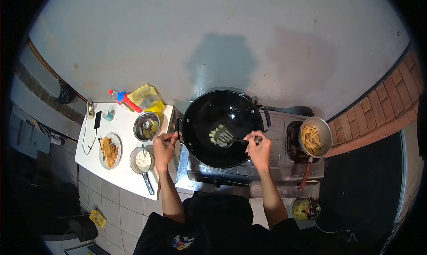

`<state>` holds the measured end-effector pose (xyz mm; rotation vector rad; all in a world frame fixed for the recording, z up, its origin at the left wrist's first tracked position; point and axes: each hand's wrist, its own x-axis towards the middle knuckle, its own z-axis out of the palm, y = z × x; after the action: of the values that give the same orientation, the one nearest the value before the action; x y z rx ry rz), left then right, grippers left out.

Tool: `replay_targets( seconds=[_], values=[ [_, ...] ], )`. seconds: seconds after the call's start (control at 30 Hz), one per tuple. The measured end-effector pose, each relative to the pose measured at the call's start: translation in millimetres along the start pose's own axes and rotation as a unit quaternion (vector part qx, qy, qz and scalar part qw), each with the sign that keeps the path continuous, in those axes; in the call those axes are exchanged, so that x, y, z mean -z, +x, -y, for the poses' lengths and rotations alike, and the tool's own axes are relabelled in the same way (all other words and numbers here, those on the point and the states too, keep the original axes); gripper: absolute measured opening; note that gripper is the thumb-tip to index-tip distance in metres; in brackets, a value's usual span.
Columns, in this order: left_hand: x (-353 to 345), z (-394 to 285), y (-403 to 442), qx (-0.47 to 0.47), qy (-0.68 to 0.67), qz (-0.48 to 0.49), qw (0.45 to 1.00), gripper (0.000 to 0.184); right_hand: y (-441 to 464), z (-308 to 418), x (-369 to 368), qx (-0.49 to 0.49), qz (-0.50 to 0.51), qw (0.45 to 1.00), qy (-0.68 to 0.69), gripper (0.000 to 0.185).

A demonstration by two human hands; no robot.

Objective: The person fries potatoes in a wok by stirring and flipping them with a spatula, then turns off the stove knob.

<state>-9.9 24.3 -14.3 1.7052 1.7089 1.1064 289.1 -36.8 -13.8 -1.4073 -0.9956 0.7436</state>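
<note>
A large black wok (204,108) sits on the metal stove. My left hand (165,148) is closed at the wok's left handle, fingers pinched near it. In my right hand (259,144) is the handle of a slotted spatula (227,138), its head low inside the wok. Pale food pieces (218,134) lie at the spatula's head, near the middle of the wok.
On the white table (129,179) at left stand a plate of food (116,153), a steel bowl (142,127) and a saucepan (142,160). A pan of fries (312,139) sits at the stove's right, its handle pointing toward me.
</note>
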Motion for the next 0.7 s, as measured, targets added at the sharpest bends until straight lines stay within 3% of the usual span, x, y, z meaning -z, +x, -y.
replay_targets(
  seconds=[0.4, 0.7],
  values=[
    [-1.5, 6.1, 0.1, 0.008, 0.005, 0.001, 1.0, 0.029, 2.6, 2.5, -3.9, -0.004, -0.01, 0.998, 0.065, 0.025],
    [-0.8, -0.7, -1.4, 0.026, 0.009, 0.003, 1.0, 0.031, 4.1, -10.4, -3.7, 0.014, -0.001, 1.0, -0.01, 0.025]
  ],
)
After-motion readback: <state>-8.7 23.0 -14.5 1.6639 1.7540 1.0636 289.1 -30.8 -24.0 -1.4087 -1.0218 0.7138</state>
